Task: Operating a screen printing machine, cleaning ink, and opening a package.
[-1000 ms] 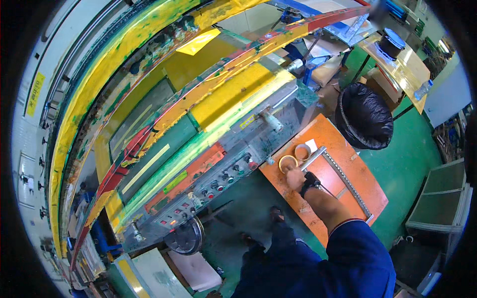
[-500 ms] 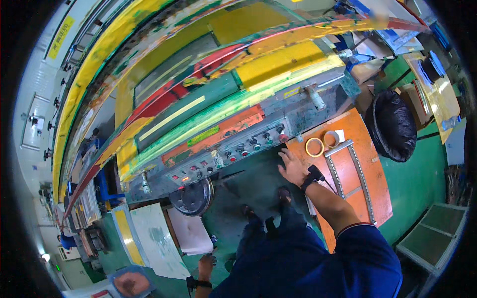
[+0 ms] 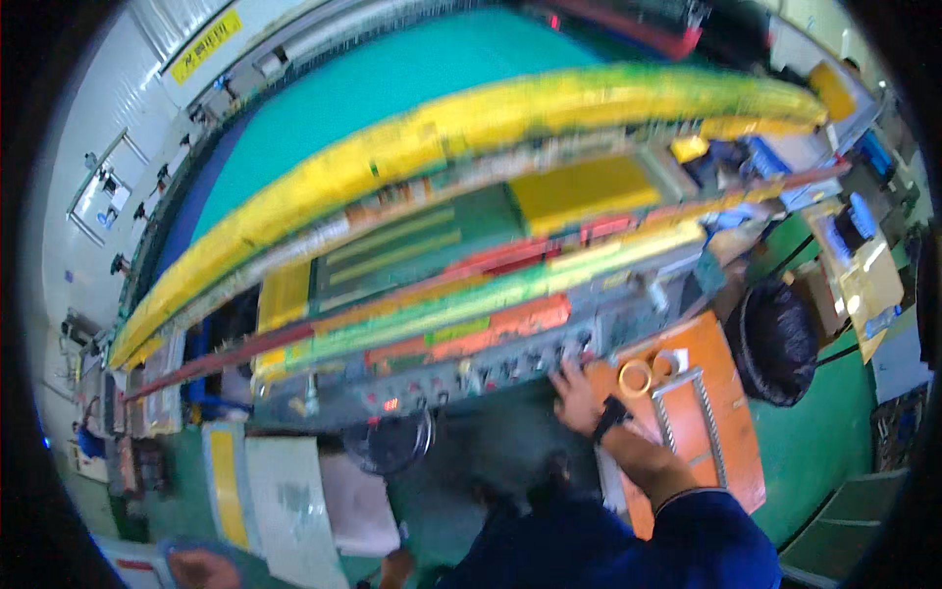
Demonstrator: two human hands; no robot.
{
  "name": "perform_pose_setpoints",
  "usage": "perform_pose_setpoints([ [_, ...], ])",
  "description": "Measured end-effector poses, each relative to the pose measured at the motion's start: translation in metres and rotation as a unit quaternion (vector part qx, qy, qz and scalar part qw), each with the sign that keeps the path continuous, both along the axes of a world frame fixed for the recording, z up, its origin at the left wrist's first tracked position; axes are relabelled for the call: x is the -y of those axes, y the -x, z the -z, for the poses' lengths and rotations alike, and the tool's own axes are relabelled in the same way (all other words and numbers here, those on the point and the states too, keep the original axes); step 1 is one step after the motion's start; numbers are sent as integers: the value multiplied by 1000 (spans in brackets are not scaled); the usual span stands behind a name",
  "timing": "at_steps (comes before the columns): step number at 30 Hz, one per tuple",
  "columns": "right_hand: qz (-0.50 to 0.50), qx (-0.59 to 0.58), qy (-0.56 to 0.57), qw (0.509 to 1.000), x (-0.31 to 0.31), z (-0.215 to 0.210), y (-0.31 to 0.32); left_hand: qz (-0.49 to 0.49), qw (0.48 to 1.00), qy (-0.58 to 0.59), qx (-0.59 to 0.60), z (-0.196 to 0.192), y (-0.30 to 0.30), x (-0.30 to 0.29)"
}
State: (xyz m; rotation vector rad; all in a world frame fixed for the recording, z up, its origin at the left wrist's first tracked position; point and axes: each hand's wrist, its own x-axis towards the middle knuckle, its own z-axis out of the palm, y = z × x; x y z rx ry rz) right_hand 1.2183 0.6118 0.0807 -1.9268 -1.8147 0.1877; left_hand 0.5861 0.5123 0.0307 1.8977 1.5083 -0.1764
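Observation:
My right hand (image 3: 579, 400) reaches to the right end of a grey control panel (image 3: 456, 385) with a row of knobs and buttons. Its fingers are stretched out, holding nothing, and the fingertips are at or just by the panel's last button; contact cannot be made out. My left hand (image 3: 397, 566) is low at the bottom edge, partly cut off and blurred, near a pale pink sheet (image 3: 358, 506). Above the panel lies the paint-stained machine bed (image 3: 392, 265). A long yellow-edged frame (image 3: 392, 133) with teal mesh (image 3: 392, 88) stretches over it.
An orange board (image 3: 726, 432) to the right holds tape rolls (image 3: 636, 378) and a metal hinged strip (image 3: 708, 417). Beyond stands a black-lined bin (image 3: 777, 344). A round black stool (image 3: 391, 442) is under the panel; a whitish board (image 3: 285, 501) leans at left.
The view has tilted upward, so the panel and board sit lower and the teal mesh shows. My right hand has come nearer the panel's end button. My left hand is now mostly cut off.

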Motion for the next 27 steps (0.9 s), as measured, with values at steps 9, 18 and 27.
perform_pose_setpoints([
  [9, 25, 50, 30, 998, -2, -29, 20, 125, 984, -9, -126, 40, 37, -9],
  [18, 42, -36, 70, 996, -13, 7, 32, -26, 994, 31, 98, 43, 52, 4],
  [27, 34, -65, 115, 991, -16, 8, 39, -300, 900, 135, 285, 97, 93, 59],
])
